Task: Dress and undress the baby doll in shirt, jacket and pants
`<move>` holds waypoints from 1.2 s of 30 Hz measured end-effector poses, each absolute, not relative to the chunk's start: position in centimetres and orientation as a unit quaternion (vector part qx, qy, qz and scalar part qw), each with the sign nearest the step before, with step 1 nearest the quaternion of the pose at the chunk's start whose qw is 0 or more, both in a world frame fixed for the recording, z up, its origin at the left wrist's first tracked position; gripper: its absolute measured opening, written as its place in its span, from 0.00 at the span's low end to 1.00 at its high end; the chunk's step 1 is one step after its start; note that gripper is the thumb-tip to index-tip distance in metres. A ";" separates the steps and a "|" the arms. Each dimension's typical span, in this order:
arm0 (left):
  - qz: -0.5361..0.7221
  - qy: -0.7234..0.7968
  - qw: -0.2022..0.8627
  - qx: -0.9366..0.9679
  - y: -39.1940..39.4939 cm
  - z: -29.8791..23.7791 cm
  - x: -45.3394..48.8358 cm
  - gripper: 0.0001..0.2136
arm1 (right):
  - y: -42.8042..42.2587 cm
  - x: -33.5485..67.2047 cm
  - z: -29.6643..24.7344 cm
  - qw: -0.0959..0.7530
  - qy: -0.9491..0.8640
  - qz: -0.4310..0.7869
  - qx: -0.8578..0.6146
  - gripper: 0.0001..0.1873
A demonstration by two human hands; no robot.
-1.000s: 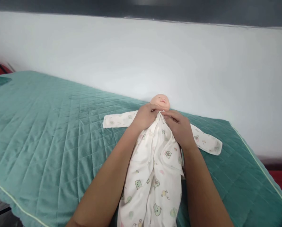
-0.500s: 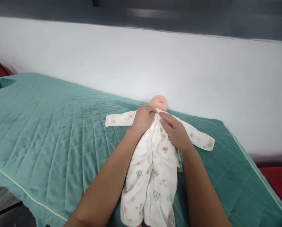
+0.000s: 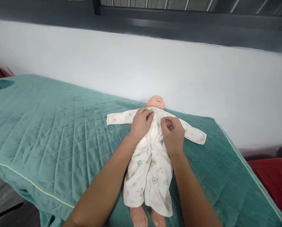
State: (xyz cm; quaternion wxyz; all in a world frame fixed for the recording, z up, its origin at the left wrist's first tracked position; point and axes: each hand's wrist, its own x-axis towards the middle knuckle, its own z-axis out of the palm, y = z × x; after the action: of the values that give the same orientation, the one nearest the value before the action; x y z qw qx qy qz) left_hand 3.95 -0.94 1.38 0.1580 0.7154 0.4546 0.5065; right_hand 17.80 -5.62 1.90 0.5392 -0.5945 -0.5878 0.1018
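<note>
A baby doll [image 3: 155, 101] lies on its back in a white romper [image 3: 152, 164] printed with small green and yellow animals. Both its sleeves are spread out sideways, and its bare feet [image 3: 139, 217] stick out of the trouser legs. My left hand [image 3: 142, 123] is closed with bent fingers at the chest, its fingertips on the edge of the front opening. Across from it, my right hand [image 3: 173, 134] is closed in a pinch at the other side of the chest. The cloth between its fingertips is mostly hidden.
A green quilted cover [image 3: 60, 135] with a pale piped edge lies under the doll, with a hole at its far left. A white wall [image 3: 131, 69] stands right behind the doll's head. Something red [image 3: 271, 179] is at the right, beyond the cover's edge.
My hands have moved apart at the romper's neck, and the right has drawn back a little toward me. The view has shifted, so the doll's feet now show.
</note>
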 end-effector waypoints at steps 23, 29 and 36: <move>0.517 0.383 0.413 0.644 -1.0 3.5 3.6 0.05 | -3.6 19.6 3.2 0.564 -0.469 0.390 -0.556 0.11; 0.490 0.388 0.451 0.638 -1.0 3.2 3.9 0.06 | -3.5 19.2 2.6 0.575 -0.464 0.406 -0.537 0.12; 0.482 0.383 0.461 0.638 -0.6 2.8 3.4 0.05 | -3.7 19.2 2.6 0.568 -0.473 0.401 -0.540 0.13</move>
State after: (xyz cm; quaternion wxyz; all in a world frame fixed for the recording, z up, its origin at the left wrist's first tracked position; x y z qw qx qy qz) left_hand 3.44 -0.64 2.85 0.4613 0.6384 0.3835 0.4822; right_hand 19.16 -3.68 2.60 0.5684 -0.5403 -0.4734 0.4011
